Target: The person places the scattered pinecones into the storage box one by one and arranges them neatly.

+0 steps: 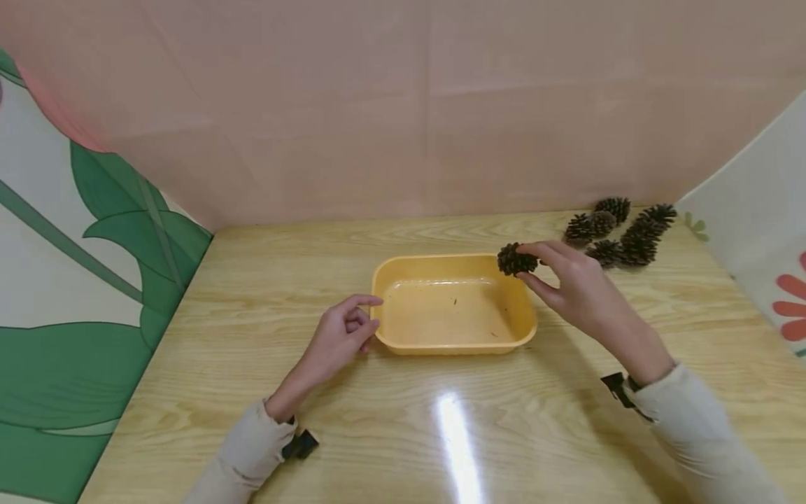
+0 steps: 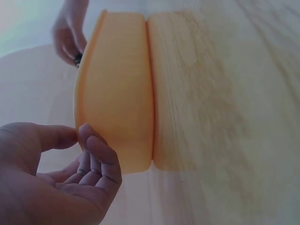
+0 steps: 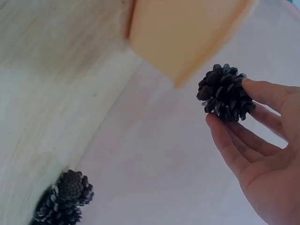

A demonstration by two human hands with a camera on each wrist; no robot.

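My left hand [image 1: 340,330] grips the left end of a yellow basin [image 1: 450,316], which has a few dark specks on its floor. With my right hand [image 1: 582,288] I pinch a pine cone [image 1: 511,260] over the basin's far right corner. More pine cones [image 1: 639,245] lie clustered at the table's [image 1: 334,448] far right, near the pink backdrop [image 1: 315,112]. Green leaves [image 1: 57,371] decorate the panel on my left, a red flower [image 1: 795,306] the one on my right. Pale sleeves [image 1: 693,427] cover my forearms.
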